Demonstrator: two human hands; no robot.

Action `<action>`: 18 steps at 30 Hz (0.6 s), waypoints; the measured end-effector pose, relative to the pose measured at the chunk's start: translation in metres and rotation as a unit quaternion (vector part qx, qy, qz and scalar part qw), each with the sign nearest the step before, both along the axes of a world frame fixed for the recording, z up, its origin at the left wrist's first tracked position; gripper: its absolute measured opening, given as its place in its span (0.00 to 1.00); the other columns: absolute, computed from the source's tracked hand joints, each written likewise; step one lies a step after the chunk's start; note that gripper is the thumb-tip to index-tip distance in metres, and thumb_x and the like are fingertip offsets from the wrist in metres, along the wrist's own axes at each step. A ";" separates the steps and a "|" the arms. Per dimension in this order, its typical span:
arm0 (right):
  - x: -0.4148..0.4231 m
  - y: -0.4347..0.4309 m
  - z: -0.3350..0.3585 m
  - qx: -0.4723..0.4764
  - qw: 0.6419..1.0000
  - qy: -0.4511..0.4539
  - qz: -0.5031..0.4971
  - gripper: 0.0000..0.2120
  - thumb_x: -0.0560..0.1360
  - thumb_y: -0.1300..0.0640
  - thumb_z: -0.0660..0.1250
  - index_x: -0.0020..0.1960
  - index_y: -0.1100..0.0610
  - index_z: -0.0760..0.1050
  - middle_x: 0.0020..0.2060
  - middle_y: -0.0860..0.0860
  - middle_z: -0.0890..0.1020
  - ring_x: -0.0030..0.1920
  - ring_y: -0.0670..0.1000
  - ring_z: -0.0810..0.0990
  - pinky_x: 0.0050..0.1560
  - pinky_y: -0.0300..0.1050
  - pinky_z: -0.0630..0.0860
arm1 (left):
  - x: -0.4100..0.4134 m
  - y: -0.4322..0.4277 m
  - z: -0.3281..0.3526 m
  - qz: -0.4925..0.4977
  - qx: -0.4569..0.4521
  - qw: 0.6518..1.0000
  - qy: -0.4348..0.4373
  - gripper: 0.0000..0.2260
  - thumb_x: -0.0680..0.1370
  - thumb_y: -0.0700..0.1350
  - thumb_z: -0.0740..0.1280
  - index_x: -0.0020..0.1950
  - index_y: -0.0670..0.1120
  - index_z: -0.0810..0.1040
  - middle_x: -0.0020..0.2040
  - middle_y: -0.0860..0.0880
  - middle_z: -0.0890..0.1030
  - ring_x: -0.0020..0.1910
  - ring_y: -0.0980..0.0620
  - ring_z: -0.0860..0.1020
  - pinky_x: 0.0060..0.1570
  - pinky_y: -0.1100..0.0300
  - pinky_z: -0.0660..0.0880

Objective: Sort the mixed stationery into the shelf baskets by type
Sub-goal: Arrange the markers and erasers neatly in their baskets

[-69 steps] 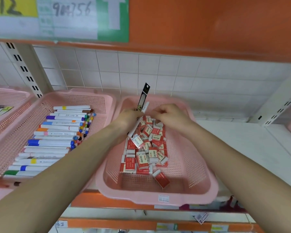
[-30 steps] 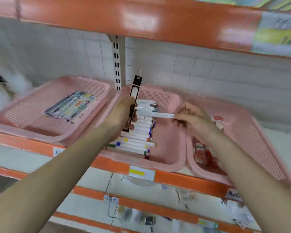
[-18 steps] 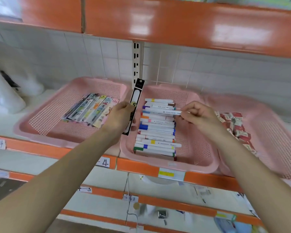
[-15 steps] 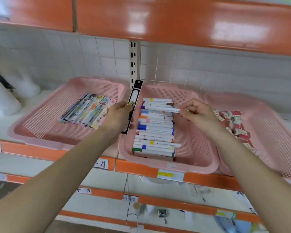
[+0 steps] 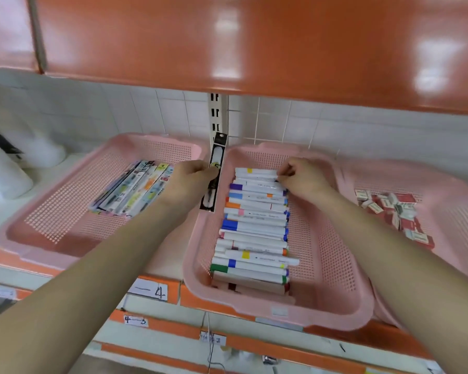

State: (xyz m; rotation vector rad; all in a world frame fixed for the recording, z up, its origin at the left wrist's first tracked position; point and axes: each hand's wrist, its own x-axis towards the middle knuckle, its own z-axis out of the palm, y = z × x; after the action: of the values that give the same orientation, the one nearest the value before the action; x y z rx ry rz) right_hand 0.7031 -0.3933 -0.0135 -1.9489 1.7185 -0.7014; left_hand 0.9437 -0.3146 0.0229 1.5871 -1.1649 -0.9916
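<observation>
Three pink mesh baskets stand side by side on the shelf. My left hand [image 5: 191,182] grips a long black packaged pen [image 5: 213,174] upright between the left basket [image 5: 52,211] and the middle basket [image 5: 327,265]. The left basket holds a bundle of packaged pens [image 5: 131,191]. Stacked white markers with coloured bands [image 5: 254,233] fill the middle basket. My right hand [image 5: 300,180] pinches the end of a white marker [image 5: 257,180] lying on the far end of that stack. Red and white erasers [image 5: 389,211] lie in the right basket [image 5: 457,225].
An orange shelf [image 5: 254,44] hangs low overhead. A slotted white upright [image 5: 218,114] runs down the tiled wall behind the baskets. White containers [image 5: 8,168] stand at the far left. Numbered labels [image 5: 152,292] mark the orange shelf edge.
My right hand has lowered the white marker onto the far end of the marker stack. My left hand stays between the baskets with the packaged pen. Earlier both hands were over the eraser basket.
</observation>
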 end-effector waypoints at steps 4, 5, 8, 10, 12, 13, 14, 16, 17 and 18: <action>0.004 -0.004 -0.008 -0.005 0.998 0.053 0.020 0.05 0.74 0.60 0.70 0.46 0.49 0.80 0.43 0.44 0.81 0.46 0.46 0.79 0.48 0.39 0.72 | 0.004 -0.005 -0.008 -0.002 -0.017 1.000 -0.017 0.12 0.79 0.42 0.67 0.51 0.32 0.79 0.38 0.43 0.79 0.34 0.52 0.77 0.37 0.61 0.73; 0.004 -0.004 -0.007 -0.009 0.998 0.054 0.020 0.05 0.74 0.60 0.70 0.47 0.51 0.81 0.44 0.45 0.82 0.46 0.46 0.78 0.46 0.39 0.71 | 0.005 -0.005 -0.009 -0.002 -0.019 0.999 -0.025 0.10 0.79 0.42 0.68 0.50 0.34 0.80 0.38 0.44 0.80 0.32 0.54 0.76 0.33 0.65 0.73; 0.006 0.002 -0.001 -0.029 0.998 0.054 0.012 0.08 0.75 0.59 0.66 0.51 0.52 0.83 0.45 0.44 0.82 0.47 0.46 0.78 0.45 0.39 0.68 | 0.014 -0.004 -0.006 -0.012 -0.013 1.000 -0.015 0.06 0.79 0.42 0.69 0.49 0.39 0.81 0.39 0.46 0.82 0.33 0.54 0.78 0.33 0.64 0.76; 0.016 0.009 0.006 -0.046 0.998 0.037 0.012 0.10 0.76 0.58 0.65 0.53 0.52 0.83 0.48 0.45 0.84 0.49 0.47 0.80 0.47 0.40 0.71 | 0.025 -0.005 -0.002 -0.019 -0.010 1.000 -0.011 0.07 0.80 0.43 0.68 0.49 0.39 0.81 0.40 0.44 0.82 0.35 0.50 0.77 0.35 0.60 0.74; 0.033 0.016 0.013 -0.072 0.997 0.016 0.035 0.11 0.77 0.57 0.66 0.56 0.54 0.82 0.52 0.47 0.84 0.53 0.47 0.81 0.52 0.39 0.72 | 0.039 -0.006 0.000 -0.031 -0.013 0.999 -0.031 0.10 0.81 0.44 0.67 0.46 0.38 0.80 0.40 0.42 0.77 0.35 0.48 0.73 0.35 0.59 0.69; 0.042 0.020 0.016 -0.091 0.994 0.016 0.051 0.11 0.77 0.57 0.66 0.58 0.55 0.82 0.55 0.47 0.84 0.55 0.47 0.80 0.55 0.37 0.71 | 0.046 -0.007 0.000 -0.037 -0.016 0.998 -0.041 0.10 0.81 0.44 0.66 0.43 0.40 0.78 0.40 0.42 0.75 0.36 0.48 0.72 0.36 0.58 0.68; 0.051 0.023 0.019 -0.114 0.991 0.024 0.070 0.12 0.77 0.57 0.67 0.59 0.55 0.81 0.58 0.48 0.83 0.58 0.48 0.79 0.58 0.38 0.70 | 0.053 -0.008 0.001 -0.041 -0.017 0.998 -0.047 0.10 0.82 0.44 0.65 0.42 0.41 0.77 0.40 0.42 0.74 0.36 0.48 0.71 0.36 0.56 0.68; 0.071 0.028 0.025 -0.160 0.979 0.049 0.112 0.13 0.77 0.58 0.67 0.61 0.54 0.81 0.61 0.49 0.81 0.62 0.52 0.78 0.66 0.45 0.70 | 0.069 -0.011 0.002 -0.043 -0.017 0.997 -0.054 0.09 0.82 0.43 0.65 0.42 0.43 0.76 0.41 0.43 0.73 0.37 0.48 0.71 0.38 0.56 0.69; 0.081 0.029 0.028 -0.168 0.975 0.063 0.128 0.14 0.77 0.57 0.66 0.61 0.53 0.80 0.62 0.48 0.80 0.62 0.53 0.77 0.67 0.49 0.69 | 0.079 -0.013 0.002 -0.042 -0.015 0.997 -0.055 0.09 0.81 0.42 0.65 0.41 0.44 0.77 0.41 0.43 0.74 0.38 0.49 0.71 0.38 0.56 0.69; 0.091 0.030 0.030 -0.167 0.973 0.079 0.136 0.14 0.78 0.57 0.66 0.62 0.53 0.80 0.63 0.48 0.80 0.64 0.53 0.76 0.68 0.51 0.69 | 0.088 -0.015 0.001 -0.040 -0.012 0.997 -0.059 0.09 0.81 0.41 0.65 0.41 0.44 0.78 0.40 0.44 0.75 0.38 0.49 0.71 0.38 0.56 0.70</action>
State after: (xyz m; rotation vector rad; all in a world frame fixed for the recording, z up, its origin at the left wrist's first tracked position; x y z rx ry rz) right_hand 0.7937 -0.3634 0.0164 -2.4715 1.4464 -0.7909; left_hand 1.0315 -0.3297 0.0239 1.6088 -1.3242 -0.9429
